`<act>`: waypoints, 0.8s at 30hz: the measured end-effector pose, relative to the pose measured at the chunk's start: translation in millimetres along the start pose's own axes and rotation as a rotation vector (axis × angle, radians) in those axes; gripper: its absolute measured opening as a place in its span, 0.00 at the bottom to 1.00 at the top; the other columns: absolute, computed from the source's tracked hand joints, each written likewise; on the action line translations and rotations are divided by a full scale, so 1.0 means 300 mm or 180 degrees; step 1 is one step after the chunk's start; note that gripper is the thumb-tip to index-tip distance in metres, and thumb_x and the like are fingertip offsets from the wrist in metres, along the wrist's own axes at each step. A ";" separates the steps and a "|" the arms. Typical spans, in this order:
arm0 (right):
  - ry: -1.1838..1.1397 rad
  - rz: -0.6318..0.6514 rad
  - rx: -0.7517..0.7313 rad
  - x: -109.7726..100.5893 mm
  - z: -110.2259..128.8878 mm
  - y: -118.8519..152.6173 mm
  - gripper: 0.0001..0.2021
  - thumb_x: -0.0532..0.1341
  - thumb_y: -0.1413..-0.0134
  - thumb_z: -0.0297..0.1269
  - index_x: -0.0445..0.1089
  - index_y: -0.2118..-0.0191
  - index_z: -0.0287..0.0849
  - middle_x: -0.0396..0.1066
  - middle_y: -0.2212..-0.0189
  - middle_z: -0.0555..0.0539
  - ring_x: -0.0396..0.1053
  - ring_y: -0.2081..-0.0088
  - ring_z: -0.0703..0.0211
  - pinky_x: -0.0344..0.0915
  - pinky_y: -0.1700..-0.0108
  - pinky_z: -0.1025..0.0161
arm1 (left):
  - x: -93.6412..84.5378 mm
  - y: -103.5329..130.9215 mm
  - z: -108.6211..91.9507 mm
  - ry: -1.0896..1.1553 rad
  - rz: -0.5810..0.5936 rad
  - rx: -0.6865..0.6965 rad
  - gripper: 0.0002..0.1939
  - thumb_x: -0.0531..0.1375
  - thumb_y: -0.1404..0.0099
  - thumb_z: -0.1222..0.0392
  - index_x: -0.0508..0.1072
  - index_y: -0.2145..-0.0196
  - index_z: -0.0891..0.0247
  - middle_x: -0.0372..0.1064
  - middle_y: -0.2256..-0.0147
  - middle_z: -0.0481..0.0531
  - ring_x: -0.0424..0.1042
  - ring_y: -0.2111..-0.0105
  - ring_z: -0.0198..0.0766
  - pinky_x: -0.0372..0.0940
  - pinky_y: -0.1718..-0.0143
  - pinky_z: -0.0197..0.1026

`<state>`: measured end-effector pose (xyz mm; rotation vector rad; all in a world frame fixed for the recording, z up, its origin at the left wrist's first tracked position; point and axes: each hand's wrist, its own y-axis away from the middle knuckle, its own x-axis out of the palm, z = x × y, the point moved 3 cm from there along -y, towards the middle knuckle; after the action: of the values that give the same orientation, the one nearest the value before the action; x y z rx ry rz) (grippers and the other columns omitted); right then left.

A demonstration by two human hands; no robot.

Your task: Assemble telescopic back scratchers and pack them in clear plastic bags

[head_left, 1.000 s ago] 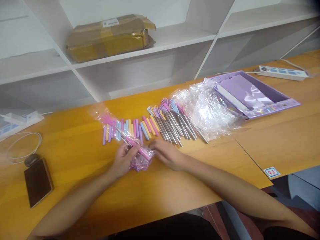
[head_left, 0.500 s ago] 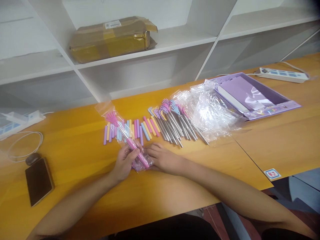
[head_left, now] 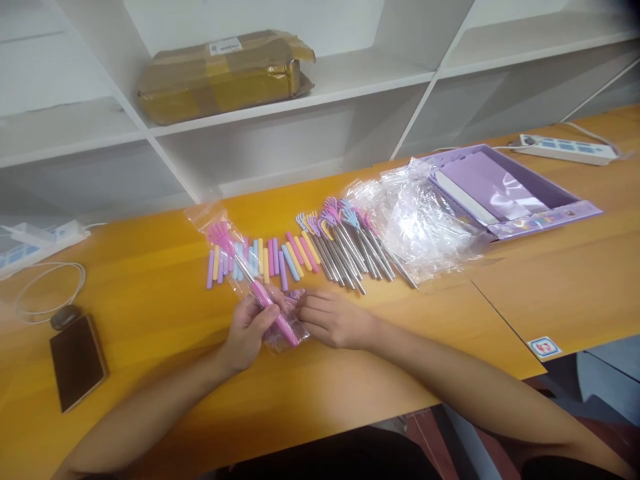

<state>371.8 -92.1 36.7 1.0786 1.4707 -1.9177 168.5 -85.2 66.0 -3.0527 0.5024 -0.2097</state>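
My left hand is closed around a pink back scratcher, which lies inside a clear plastic bag. Its hand-shaped head points up and left. Against the bag's lower right side, my right hand has its fingers bent together, and a small purple-pink printed piece shows by the fingertips. What those fingers grip is partly hidden. Behind the hands lies a row of pastel handles. To their right is a pile of metal rods with coloured claw heads.
Crumpled clear bags lie beside an open purple box at the right. A phone and power strip are at the left, another strip at the far right. A taped carton sits on the shelf.
The bagged pink scratcher has shifted slightly left at its head. The small printed piece has come into view above my right fingertips, and my right hand has moved slightly right.
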 end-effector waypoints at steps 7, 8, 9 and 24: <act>-0.0418 -0.0003 0.0101 -0.012 -0.018 -0.007 0.13 0.53 0.21 0.29 0.75 0.56 0.43 0.78 0.59 0.42 0.71 0.56 0.52 0.70 0.50 0.53 | -0.002 0.008 -0.011 0.0017 0.0082 0.0040 0.17 0.63 0.25 0.45 0.75 0.65 0.62 0.67 0.69 0.50 0.66 0.69 0.38 0.62 0.66 0.40; -0.0500 -0.0012 0.0106 -0.016 -0.024 -0.009 0.13 0.54 0.21 0.30 0.76 0.55 0.43 0.79 0.58 0.43 0.71 0.55 0.53 0.69 0.50 0.53 | -0.003 0.009 -0.012 0.0027 0.0089 0.0032 0.17 0.63 0.25 0.45 0.75 0.65 0.62 0.67 0.69 0.50 0.65 0.69 0.38 0.61 0.66 0.41; -0.0571 -0.0034 0.0115 -0.018 -0.030 -0.009 0.13 0.54 0.20 0.30 0.76 0.55 0.43 0.79 0.57 0.43 0.71 0.55 0.53 0.69 0.50 0.54 | -0.003 0.010 -0.013 0.0043 0.0101 0.0035 0.17 0.63 0.25 0.45 0.74 0.65 0.62 0.67 0.69 0.50 0.65 0.69 0.38 0.61 0.67 0.40; -0.0642 0.0144 0.1265 0.054 -0.102 0.030 0.33 0.68 0.35 0.60 0.72 0.37 0.38 0.75 0.45 0.35 0.70 0.44 0.40 0.69 0.40 0.42 | 0.001 0.013 -0.016 0.0273 0.0074 0.0186 0.14 0.63 0.25 0.50 0.75 0.66 0.61 0.63 0.71 0.48 0.61 0.71 0.36 0.57 0.69 0.40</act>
<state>378.4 -64.3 15.2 1.0324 0.9724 -2.2693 166.7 -89.1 70.7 -2.9897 0.5266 -0.3491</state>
